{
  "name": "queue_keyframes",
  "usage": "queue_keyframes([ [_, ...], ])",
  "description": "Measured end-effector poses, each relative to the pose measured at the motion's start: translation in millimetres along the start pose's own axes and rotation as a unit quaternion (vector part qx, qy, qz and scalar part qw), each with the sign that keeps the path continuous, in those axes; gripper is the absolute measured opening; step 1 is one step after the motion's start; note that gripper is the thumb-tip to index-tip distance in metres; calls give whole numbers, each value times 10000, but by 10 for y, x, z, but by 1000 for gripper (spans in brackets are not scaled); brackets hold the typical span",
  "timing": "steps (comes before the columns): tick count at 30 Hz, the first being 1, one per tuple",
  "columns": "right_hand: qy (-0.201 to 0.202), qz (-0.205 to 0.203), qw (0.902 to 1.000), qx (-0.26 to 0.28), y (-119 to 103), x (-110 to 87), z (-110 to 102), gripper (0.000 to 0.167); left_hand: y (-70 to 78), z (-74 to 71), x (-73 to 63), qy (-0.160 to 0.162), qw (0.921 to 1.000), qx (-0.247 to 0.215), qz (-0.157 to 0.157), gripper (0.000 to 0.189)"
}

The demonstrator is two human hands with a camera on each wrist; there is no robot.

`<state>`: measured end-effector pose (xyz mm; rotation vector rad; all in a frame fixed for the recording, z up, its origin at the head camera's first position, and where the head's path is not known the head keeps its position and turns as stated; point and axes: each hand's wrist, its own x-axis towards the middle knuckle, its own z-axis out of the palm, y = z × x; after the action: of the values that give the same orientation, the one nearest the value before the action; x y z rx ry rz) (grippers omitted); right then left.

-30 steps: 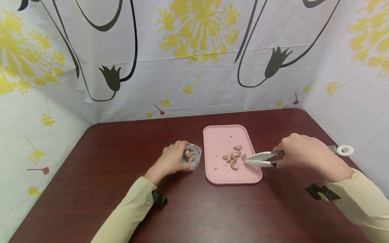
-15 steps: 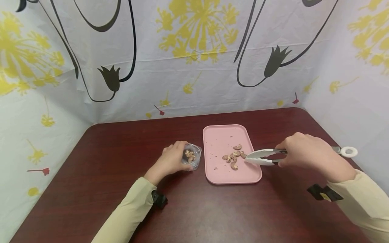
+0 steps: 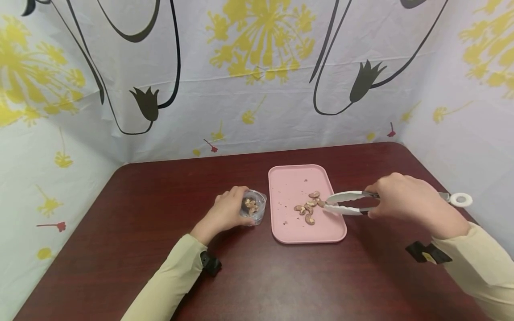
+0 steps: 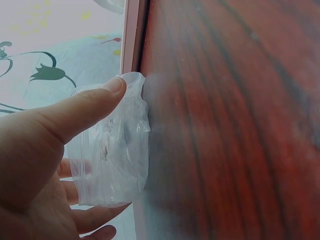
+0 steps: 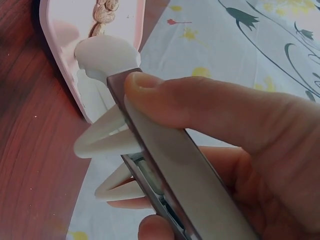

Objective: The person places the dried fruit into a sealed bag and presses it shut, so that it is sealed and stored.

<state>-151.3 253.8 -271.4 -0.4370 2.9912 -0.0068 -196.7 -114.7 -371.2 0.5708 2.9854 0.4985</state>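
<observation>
My left hand (image 3: 226,208) holds a clear plastic bag (image 3: 259,209) upright on the table, thumb on one side and fingers on the other. Brown nut pieces (image 3: 250,205) lie inside it. My right hand (image 3: 409,200) grips metal tongs (image 3: 347,210) with white tips and a white ring at the back end. The tips stand apart over the right side of a pink tray (image 3: 289,183), beside a small cluster of cashews (image 3: 309,219). In the right wrist view, the thumb (image 5: 160,95) presses on one tong arm. Nothing shows clamped between the tips.
The dark red-brown table (image 3: 180,178) carries the tray and the bag. Small crumbs lie scattered on the tray. White sheets (image 3: 257,111) with flower prints stand behind the table and at both sides.
The tongs' tips have spread wider and the right hand has shifted slightly right. The cashew at the tips now lies against the cluster. My left hand and the bag have stayed put.
</observation>
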Motion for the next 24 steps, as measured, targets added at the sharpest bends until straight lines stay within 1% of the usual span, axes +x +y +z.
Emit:
queue_keyframes([
  [8,83,-34,10000,8,8,50,25,16,5,-4,2,-17,10000,-1,1,94],
  [17,66,-38,10000,-3,-18,81,39,15,5,-2,2,26,10000,41,61,94],
  [24,60,-93,9999,-56,-21,91,32,15,2,3,-2,39,10000,25,52,93],
])
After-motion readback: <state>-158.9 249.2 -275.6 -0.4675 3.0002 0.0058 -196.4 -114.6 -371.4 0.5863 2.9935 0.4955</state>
